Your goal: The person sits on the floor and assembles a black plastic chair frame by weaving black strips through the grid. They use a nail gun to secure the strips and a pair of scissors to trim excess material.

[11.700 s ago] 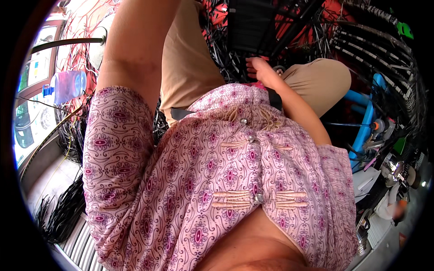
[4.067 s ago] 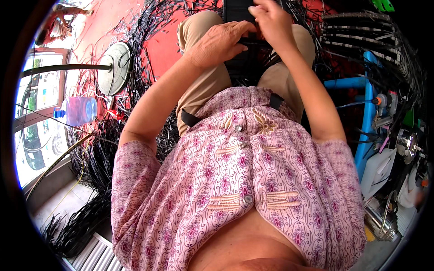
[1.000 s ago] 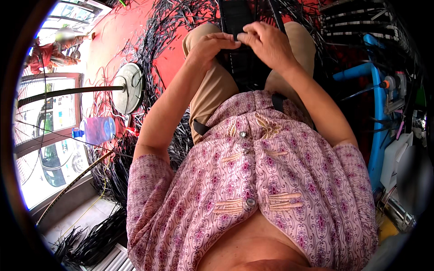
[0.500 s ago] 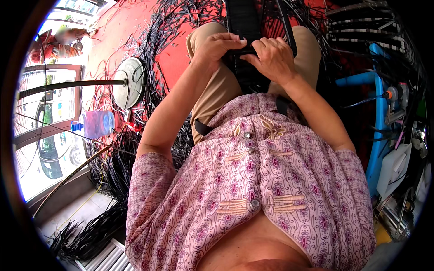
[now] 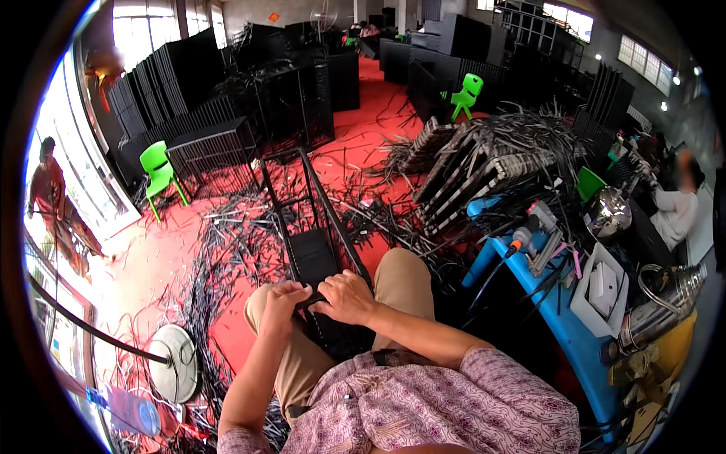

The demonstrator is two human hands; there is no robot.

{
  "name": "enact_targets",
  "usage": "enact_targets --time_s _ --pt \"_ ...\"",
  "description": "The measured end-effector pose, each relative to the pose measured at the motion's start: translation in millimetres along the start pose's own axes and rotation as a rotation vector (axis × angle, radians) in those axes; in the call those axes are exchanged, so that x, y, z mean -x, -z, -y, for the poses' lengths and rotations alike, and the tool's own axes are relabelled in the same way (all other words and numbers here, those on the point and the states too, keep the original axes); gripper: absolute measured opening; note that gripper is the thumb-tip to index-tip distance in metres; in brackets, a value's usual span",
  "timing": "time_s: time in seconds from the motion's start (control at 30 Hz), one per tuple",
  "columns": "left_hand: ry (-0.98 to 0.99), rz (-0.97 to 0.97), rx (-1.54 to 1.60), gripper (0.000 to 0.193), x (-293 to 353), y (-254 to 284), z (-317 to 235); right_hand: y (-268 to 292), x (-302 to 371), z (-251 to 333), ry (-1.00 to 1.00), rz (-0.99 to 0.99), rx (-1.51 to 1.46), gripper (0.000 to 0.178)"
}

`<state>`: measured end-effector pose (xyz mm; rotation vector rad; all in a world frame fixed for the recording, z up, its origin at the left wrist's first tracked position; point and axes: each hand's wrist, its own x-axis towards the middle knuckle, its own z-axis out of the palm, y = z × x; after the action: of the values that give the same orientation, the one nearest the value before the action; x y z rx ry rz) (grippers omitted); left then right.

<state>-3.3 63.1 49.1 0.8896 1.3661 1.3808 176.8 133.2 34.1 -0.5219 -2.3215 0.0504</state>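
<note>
Between my knees a long black frame [image 5: 336, 221] reaches away from me, with a black woven panel [image 5: 311, 253] across part of it. My left hand [image 5: 283, 301] is closed at the near end of that panel, thumb and fingers pressed together. Close beside it, my right hand [image 5: 346, 297] is curled with its knuckles up and its fingertips down at the same place. A dark strip [image 5: 308, 301] seems to run between the two hands; black on black, its edges are hard to tell from the panel.
Loose black strips [image 5: 234, 227] litter the red floor. At right is a blue table [image 5: 556, 314] with tools and a white tray [image 5: 605, 318]; behind it, stacked frames [image 5: 484, 170]. A round fan base [image 5: 178, 363] stands left. Green chairs [image 5: 157, 170] and other people are farther off.
My view has tilted up from my lap and now takes in the room ahead. Both hands stay close together at the black panel.
</note>
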Motion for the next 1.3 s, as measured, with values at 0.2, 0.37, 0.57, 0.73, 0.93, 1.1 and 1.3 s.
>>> enact_targets --time_s 0.2,0.37,0.57,0.73,0.93,1.1,1.3 --pt "-0.052 0.048 -0.037 0.010 -49.8 -1.6 -43.7 38.0 -51.4 -13.4 -0.083 0.077 0.016 0.051" --pt "-0.077 0.116 0.002 0.009 -70.7 4.1 -75.2 46.6 -81.8 -22.4 -0.055 0.005 0.043 0.048" --pt "-0.152 0.193 -0.079 0.013 -69.4 7.6 -64.8 42.9 -77.2 -21.5 -0.004 0.044 0.058 0.047" --pt "0.067 0.105 0.152 0.017 -72.8 8.2 -67.0 34.5 -82.1 -26.5 0.049 0.029 0.050 0.056" --pt "0.048 0.242 0.118 0.014 -75.0 -5.9 -67.5 60.2 -60.4 -38.2 0.070 -0.094 -0.144 0.051" --pt "0.038 0.138 0.080 0.010 -66.3 27.7 -65.3 103.2 7.1 -63.5 -0.288 -0.392 -0.214 0.047" --pt "0.070 0.217 0.009 0.015 -83.6 12.4 -61.9 203.1 134.2 -186.2 -1.042 -0.461 0.346 0.066"
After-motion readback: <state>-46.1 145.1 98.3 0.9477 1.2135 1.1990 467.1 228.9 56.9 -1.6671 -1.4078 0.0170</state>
